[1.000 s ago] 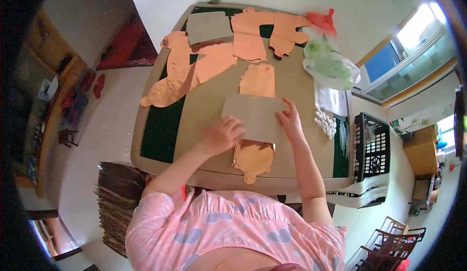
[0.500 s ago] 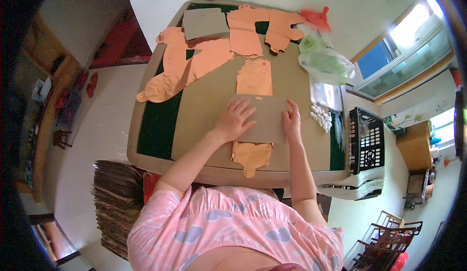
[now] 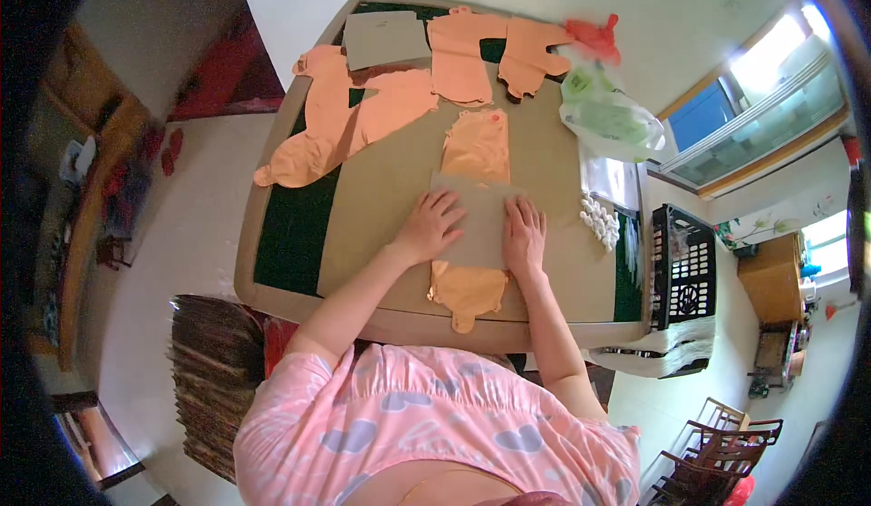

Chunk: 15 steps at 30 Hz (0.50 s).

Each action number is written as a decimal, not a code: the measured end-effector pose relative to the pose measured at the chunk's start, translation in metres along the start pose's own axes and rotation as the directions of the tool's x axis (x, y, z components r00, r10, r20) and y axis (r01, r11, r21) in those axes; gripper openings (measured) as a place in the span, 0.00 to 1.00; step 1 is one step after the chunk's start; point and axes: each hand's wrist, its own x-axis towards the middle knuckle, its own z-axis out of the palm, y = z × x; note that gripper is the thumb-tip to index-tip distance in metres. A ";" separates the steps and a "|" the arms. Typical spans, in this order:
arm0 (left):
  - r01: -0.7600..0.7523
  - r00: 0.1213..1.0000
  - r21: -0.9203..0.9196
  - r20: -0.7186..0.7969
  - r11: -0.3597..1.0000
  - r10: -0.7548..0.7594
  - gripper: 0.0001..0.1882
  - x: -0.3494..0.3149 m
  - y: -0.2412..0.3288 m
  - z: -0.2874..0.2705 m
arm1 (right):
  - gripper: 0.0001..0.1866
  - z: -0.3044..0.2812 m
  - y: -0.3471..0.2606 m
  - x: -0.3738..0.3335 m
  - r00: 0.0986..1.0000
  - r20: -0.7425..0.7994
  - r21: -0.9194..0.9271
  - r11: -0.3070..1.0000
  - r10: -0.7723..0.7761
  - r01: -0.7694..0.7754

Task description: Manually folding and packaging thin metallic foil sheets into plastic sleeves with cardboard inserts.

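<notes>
A grey card (image 3: 481, 229) lies across the middle of a flat, shiny orange foil piece (image 3: 476, 147) that looks like an uninflated foil balloon. The foil's top end shows beyond the card, and its rounded end with a small tab (image 3: 466, 293) shows on the near side. My left hand (image 3: 430, 227) rests flat on the card's left side, fingers spread. Along the right side, my right hand (image 3: 523, 238) lies with fingers stretched out and pressing down. The card's right edge seems folded inward there, partly hidden by that hand.
More orange foil pieces (image 3: 390, 102) and a grey card stack (image 3: 388, 41) lie at the table's far side. At right are a plastic bag (image 3: 608, 116), small white items (image 3: 599, 223) and a black crate (image 3: 685, 265). Stacked brown sheets (image 3: 213, 379) stand at lower left.
My right hand has moved left and slightly down, from gripping the card's right edge to lying flat. The card now looks narrower. My left hand has shifted slightly left.
</notes>
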 end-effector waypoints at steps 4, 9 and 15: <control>-0.003 1.000 0.027 -0.012 1.000 0.004 0.23 0.000 0.000 -0.001 | 0.17 -0.002 -0.005 -0.001 1.000 -0.005 -0.006 1.000 0.016 -0.016; 0.013 1.000 0.097 0.002 0.995 -0.013 0.23 -0.002 -0.001 -0.005 | 0.15 -0.006 0.002 0.033 0.981 0.159 0.046 0.991 0.113 -0.122; -0.002 1.000 0.125 0.007 0.992 0.001 0.23 0.001 0.002 -0.004 | 0.17 0.038 0.023 0.121 0.887 0.281 0.208 0.879 0.367 -0.429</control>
